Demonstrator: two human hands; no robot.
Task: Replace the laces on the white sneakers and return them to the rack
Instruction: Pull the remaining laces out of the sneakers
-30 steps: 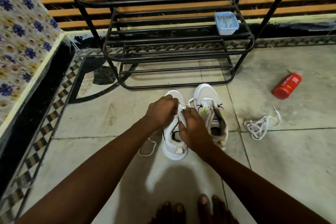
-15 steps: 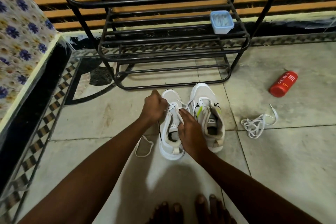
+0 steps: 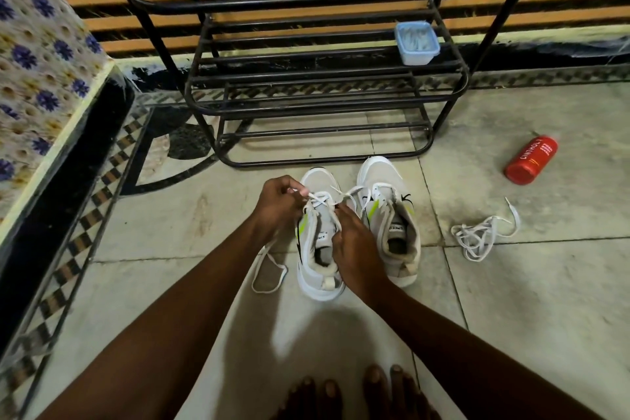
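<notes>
Two white sneakers stand side by side on the tiled floor, toes toward the black metal rack [image 3: 327, 92]. My left hand [image 3: 278, 203] pinches a white lace at the left side of the left sneaker [image 3: 318, 249], near its upper eyelets. My right hand [image 3: 354, 244] grips the lace on that shoe's right side, over the opening. The lace crosses the tongue between my hands. A loop of the same lace [image 3: 269, 269] trails on the floor to the left. The right sneaker [image 3: 390, 211] stands untouched with a lace partly threaded.
A loose white lace [image 3: 477, 235] lies bunched on the floor to the right. Farther right lies a red bottle [image 3: 531, 164]. A small blue plastic box [image 3: 416, 43] sits on a rack shelf. A floral-covered ledge [image 3: 37, 78] runs along the left. My toes [image 3: 358, 392] show at the bottom.
My left hand has moved left and up, drawing the lace out across the left sneaker. My right hand stays on the shoe's right side.
</notes>
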